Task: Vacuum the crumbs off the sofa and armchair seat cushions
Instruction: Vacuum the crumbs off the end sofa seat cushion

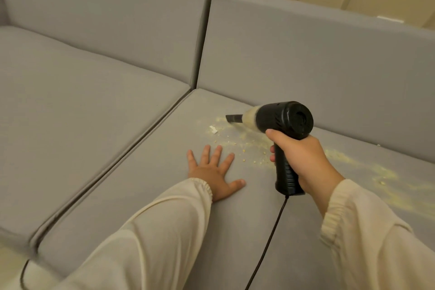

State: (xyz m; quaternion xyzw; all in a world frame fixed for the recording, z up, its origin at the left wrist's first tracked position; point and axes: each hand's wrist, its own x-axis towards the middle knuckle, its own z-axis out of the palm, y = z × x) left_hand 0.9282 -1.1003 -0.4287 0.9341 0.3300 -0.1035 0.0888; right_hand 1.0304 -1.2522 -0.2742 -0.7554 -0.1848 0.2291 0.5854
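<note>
My right hand grips the handle of a black handheld vacuum. Its narrow nozzle points left, down at the grey sofa seat cushion. Its clear dust chamber looks yellowish with debris. Yellow crumbs lie scattered under and beside the nozzle, and a further streak of crumbs runs off to the right. A small white scrap lies just left of the nozzle. My left hand rests flat on the cushion with fingers spread, in front of the crumbs.
The vacuum's black cord hangs from the handle across the cushion toward the bottom edge. A second grey seat cushion lies to the left past a seam. Grey back cushions stand behind, with a beige wall above.
</note>
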